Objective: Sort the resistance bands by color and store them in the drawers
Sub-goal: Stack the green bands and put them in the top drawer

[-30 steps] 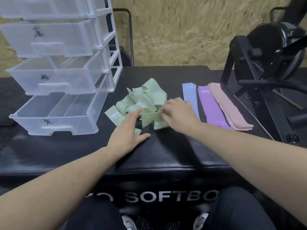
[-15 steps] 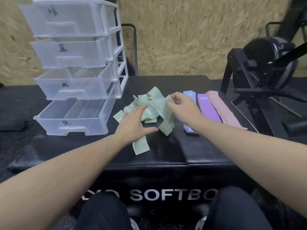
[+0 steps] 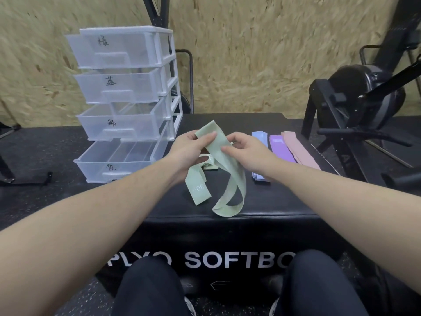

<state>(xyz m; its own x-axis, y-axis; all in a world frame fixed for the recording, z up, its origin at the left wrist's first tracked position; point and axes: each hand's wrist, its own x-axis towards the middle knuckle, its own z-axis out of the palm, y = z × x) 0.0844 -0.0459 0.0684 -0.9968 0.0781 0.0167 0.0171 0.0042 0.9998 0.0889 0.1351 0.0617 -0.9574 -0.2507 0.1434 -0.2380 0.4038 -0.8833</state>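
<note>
Pale green resistance bands point(image 3: 230, 179) hang in a bunch above the black box, their loops drooping toward me. My left hand point(image 3: 189, 151) grips their upper end with the thumb on top. My right hand point(image 3: 248, 151) pinches the same bands from the right. A few green ends point(image 3: 209, 166) still lie on the box under my hands. Blue bands point(image 3: 258, 136), purple bands point(image 3: 281, 148) and pink bands point(image 3: 298, 149) lie in flat rows to the right. The clear drawer unit point(image 3: 127, 106) stands at the left with all its drawers pulled out.
The black plyo soft box point(image 3: 284, 201) carries everything. A black exercise machine point(image 3: 364, 103) stands close on the right. A chipboard wall runs behind, and a black metal frame point(image 3: 189, 76) rises behind the drawers. My knees sit below the box front.
Both hands gathered the green bands from the box top and lifted them up, so the loops now hang free. The view tilted up, showing the whole drawer unit.
</note>
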